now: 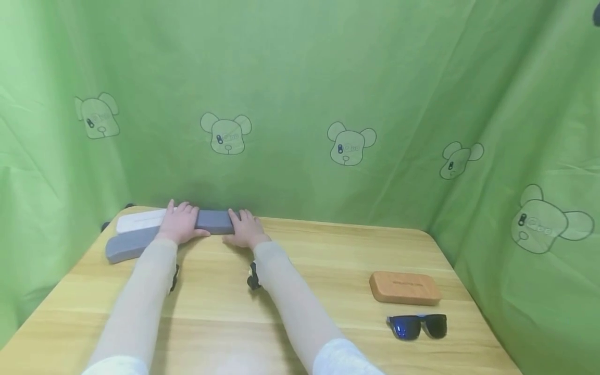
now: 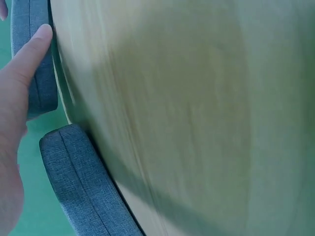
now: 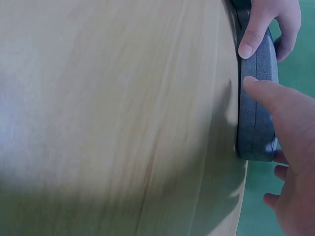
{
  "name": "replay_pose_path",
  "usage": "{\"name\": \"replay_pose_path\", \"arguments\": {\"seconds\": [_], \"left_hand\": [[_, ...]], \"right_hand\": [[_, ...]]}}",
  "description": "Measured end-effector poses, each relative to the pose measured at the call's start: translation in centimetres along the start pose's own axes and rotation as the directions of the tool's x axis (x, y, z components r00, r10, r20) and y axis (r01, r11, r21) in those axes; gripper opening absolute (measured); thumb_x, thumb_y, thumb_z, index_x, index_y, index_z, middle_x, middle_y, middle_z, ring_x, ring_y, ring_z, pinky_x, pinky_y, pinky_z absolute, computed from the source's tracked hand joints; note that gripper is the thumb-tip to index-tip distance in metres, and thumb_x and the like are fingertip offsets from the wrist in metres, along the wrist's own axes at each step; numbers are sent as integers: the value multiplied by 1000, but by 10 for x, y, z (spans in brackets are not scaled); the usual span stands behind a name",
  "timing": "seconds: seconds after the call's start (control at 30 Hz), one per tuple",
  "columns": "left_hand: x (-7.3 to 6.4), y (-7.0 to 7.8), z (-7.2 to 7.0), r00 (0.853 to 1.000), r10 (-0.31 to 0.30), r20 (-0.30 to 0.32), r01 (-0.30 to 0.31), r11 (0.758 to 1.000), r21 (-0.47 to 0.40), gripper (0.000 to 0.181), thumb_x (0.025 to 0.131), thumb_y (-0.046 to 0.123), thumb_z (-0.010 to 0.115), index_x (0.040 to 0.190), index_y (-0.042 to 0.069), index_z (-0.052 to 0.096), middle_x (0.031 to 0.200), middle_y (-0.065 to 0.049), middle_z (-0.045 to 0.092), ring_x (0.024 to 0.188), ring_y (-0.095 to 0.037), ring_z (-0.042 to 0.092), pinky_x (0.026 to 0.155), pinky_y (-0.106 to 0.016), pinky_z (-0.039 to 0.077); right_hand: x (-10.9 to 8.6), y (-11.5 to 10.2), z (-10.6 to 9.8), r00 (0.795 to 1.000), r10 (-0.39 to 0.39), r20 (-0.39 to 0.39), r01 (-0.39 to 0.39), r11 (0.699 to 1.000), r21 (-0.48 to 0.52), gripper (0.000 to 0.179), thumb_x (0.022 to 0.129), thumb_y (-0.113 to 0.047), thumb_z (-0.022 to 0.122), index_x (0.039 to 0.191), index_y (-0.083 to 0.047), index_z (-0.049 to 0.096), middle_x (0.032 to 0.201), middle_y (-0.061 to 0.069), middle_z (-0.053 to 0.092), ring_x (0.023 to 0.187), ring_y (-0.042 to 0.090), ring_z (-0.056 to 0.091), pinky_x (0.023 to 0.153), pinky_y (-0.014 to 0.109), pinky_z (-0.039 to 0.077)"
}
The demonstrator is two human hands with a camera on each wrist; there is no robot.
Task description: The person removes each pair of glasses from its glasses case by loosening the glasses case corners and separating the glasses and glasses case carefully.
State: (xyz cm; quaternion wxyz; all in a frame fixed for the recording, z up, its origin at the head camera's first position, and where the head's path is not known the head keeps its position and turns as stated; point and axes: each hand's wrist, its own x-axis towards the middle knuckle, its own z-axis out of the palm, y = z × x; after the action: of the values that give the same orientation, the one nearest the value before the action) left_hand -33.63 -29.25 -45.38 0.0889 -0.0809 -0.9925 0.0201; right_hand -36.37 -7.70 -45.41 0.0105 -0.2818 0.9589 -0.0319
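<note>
At the back edge of the table, a blue-grey fabric glasses case lies lengthwise between both hands. The left hand grips its left part, thumb on the near side. On its right end is the right hand, with its thumb against the near side and fingers beyond the far side. A second blue-grey glasses case lies at an angle left of the left hand. Behind that one is a white glasses case, partly hidden by the left hand.
A brown glasses case lies on the right side of the wooden table. Dark sunglasses with blue lenses sit just in front of it. Green curtain hangs behind the table and along both sides.
</note>
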Motion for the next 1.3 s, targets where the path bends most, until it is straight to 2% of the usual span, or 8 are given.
{"name": "replay_pose_path", "arguments": {"seconds": [0.2,0.33,0.53,0.8,1.03,1.3], "left_hand": [[-1,4,-2,997,32,-74,-31,999,23,90,77,62,71,133,-5,49,135,-25,56,135,-43,40,118,-67,13],[-1,7,-5,994,43,-97,-40,999,34,90,77,62,70,133,-4,50,134,-24,57,135,-42,41,119,-66,13],[-4,14,-12,994,27,-103,-26,1000,13,91,77,63,70,134,-4,49,135,-24,56,136,-42,39,119,-66,12],[-7,23,-15,987,13,-160,-19,999,-36,92,76,66,68,136,-2,49,135,-23,56,132,-41,44,117,-62,23],[-9,32,-20,973,-5,-230,-16,996,-90,94,75,67,69,137,0,48,134,-22,56,129,-39,45,116,-59,26],[-16,45,-28,949,-32,-313,-22,985,-169,91,70,62,77,133,2,52,130,-22,58,127,-39,47,114,-59,26]], "right_hand": [[-3,1,1,999,41,-35,-39,998,57,88,88,-59,59,156,-19,20,156,14,33,145,29,31,119,46,31],[-4,6,5,996,68,-61,-63,994,84,89,87,-61,59,156,-18,21,157,13,31,145,28,31,120,46,30],[-6,12,7,987,62,-146,-52,996,66,90,86,-66,57,154,-16,27,154,14,34,143,29,33,118,47,33],[-12,20,6,972,75,-223,-56,994,92,87,84,-68,58,151,-17,33,150,13,37,139,27,36,117,45,35],[-19,27,1,946,73,-316,-43,994,99,84,83,-66,60,148,-17,38,146,13,41,137,27,37,115,45,37],[-30,36,-6,921,40,-388,-3,995,95,82,82,-66,62,145,-17,42,142,12,44,135,27,39,115,46,37]]}}
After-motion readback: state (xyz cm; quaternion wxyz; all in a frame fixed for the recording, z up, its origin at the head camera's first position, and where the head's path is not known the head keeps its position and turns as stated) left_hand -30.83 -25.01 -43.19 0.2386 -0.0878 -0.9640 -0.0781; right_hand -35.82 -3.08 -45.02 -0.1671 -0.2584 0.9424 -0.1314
